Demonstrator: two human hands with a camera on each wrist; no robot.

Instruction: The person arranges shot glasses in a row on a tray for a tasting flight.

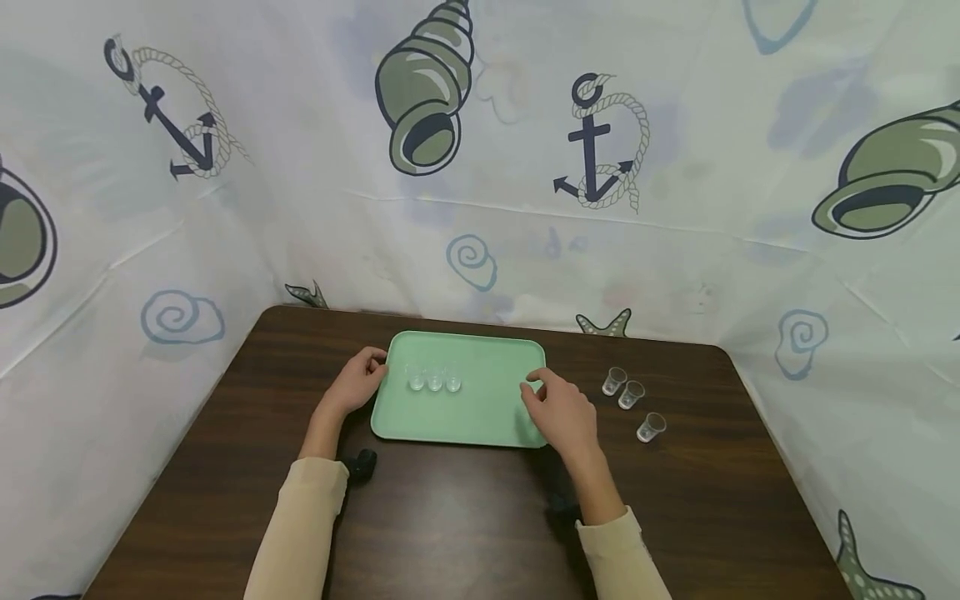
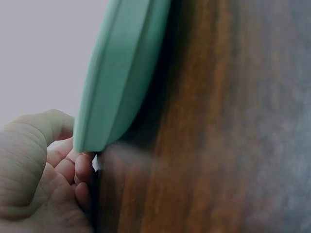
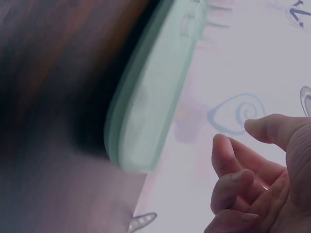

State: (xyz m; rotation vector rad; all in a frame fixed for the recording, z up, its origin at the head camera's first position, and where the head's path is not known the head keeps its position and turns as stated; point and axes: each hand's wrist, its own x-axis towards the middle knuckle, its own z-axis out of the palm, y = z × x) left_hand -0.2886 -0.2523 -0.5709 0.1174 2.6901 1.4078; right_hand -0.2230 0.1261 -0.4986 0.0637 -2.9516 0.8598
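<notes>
A mint-green tray (image 1: 487,417) lies on the dark wooden table. Three small clear cups (image 1: 435,382) stand in a row on its left half. My left hand (image 1: 357,383) grips the tray's left edge; in the left wrist view its thumb (image 2: 53,124) meets the rim while the other fingers curl beneath the corner. Over the tray's right edge hovers my right hand (image 1: 561,414), holding nothing, with thumb and fingers apart and loosely bent. The right wrist view shows those fingers (image 3: 233,191) off the tray's side.
Three more small clear cups (image 1: 632,394) stand on the table to the right of the tray and right hand. Behind the table (image 1: 450,517) and along both sides hangs a white cloth (image 1: 337,242) printed with shells and anchors.
</notes>
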